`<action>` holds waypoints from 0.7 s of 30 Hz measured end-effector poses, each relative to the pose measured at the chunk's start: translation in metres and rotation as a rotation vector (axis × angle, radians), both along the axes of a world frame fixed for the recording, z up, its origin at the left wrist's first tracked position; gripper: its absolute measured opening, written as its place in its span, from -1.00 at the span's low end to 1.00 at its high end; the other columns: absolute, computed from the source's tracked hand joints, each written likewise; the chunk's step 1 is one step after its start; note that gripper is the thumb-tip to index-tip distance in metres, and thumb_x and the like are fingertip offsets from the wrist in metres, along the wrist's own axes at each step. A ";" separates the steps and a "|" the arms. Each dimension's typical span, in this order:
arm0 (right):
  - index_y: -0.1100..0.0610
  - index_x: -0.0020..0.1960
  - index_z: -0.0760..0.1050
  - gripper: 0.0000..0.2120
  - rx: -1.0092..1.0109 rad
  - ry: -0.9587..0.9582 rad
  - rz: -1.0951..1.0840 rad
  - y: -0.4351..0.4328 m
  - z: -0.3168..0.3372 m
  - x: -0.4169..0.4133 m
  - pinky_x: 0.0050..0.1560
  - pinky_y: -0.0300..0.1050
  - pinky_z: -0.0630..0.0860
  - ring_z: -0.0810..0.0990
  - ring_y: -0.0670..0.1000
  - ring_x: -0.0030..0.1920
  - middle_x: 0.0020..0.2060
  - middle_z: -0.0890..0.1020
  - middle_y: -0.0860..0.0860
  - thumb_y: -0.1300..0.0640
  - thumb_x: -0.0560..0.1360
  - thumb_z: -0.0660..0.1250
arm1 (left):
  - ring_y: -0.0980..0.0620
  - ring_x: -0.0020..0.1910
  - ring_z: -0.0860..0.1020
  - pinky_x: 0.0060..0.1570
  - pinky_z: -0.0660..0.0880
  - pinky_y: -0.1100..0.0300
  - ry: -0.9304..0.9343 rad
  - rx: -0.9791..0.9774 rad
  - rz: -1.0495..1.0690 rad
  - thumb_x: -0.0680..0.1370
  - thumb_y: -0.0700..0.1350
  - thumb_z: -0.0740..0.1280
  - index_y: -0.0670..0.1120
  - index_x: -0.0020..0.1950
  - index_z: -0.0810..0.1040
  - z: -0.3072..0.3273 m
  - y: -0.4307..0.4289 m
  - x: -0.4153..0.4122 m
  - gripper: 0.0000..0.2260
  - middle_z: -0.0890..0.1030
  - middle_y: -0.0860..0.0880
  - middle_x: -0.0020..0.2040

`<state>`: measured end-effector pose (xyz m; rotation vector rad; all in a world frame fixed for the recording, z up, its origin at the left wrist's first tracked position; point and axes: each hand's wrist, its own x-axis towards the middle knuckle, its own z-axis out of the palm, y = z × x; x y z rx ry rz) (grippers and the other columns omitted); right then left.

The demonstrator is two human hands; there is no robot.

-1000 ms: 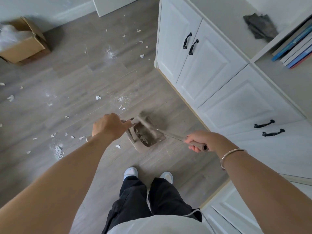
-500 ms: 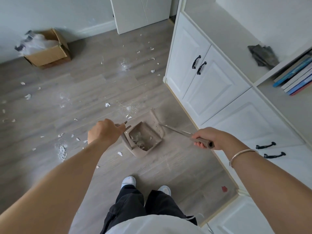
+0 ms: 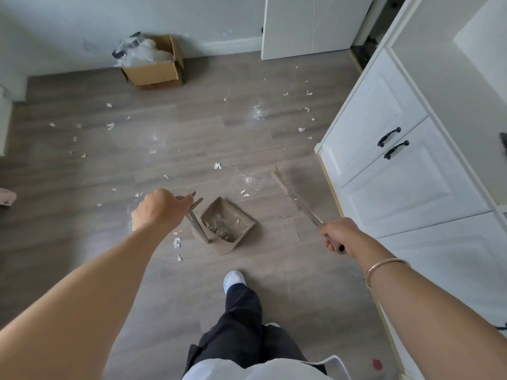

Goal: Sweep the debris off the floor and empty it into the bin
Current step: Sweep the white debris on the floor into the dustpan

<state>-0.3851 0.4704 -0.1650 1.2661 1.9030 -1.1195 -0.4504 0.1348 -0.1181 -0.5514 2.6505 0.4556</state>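
My left hand (image 3: 157, 211) grips the top of the long handle of a taupe dustpan (image 3: 227, 224), which holds pale scraps. My right hand (image 3: 338, 234) grips the handle of a matching broom (image 3: 297, 202); its blurred head sits to the right of the pan, near the cabinet. White debris (image 3: 218, 166) lies scattered over the grey wood floor, with powdery patches beyond the pan (image 3: 248, 180) and farther off (image 3: 258, 112). A cardboard box (image 3: 153, 71) stuffed with clear plastic stands against the far wall.
White cabinets with black handles (image 3: 392, 144) run along the right side. A white door panel (image 3: 310, 26) stands at the back. My foot in a white shoe (image 3: 233, 279) is just behind the pan. A pink item (image 3: 6, 196) lies at the left edge.
The broom head has swung out of the dustpan to the right. My view has lifted, bringing the box and far wall into sight, and I have stepped one foot forward.
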 end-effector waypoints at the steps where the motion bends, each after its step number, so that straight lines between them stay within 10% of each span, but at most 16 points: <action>1: 0.28 0.01 0.47 -0.93 0.039 -0.002 0.024 -0.005 -0.007 -0.012 -0.64 -0.37 0.31 0.42 0.03 -0.54 -0.36 0.48 0.17 0.32 0.54 0.23 | -0.17 -0.28 0.54 -0.24 0.41 0.13 0.002 0.003 0.011 0.53 0.21 0.27 0.00 -0.48 0.42 -0.001 -0.006 -0.010 -0.55 0.54 -0.08 -0.36; 7: 0.31 0.06 0.45 -0.86 0.093 -0.015 0.029 -0.033 -0.054 -0.075 -0.28 -0.06 0.48 0.58 0.17 -0.31 -0.39 0.50 0.19 0.35 0.54 0.16 | -0.17 -0.29 0.53 -0.20 0.44 0.11 -0.009 0.000 0.050 0.52 0.20 0.28 -0.01 -0.48 0.42 -0.011 -0.031 -0.066 -0.56 0.54 -0.09 -0.37; 21: 0.34 0.25 0.45 -0.71 -0.123 -0.118 0.376 -0.115 -0.066 -0.173 -0.60 -0.31 0.36 0.45 0.01 -0.61 -0.25 0.47 0.20 0.31 0.54 0.23 | -0.13 -0.30 0.53 -0.26 0.41 0.14 -0.044 -0.023 0.041 0.50 0.26 0.28 -0.06 -0.37 0.47 -0.038 -0.052 -0.151 -0.57 0.58 -0.07 -0.31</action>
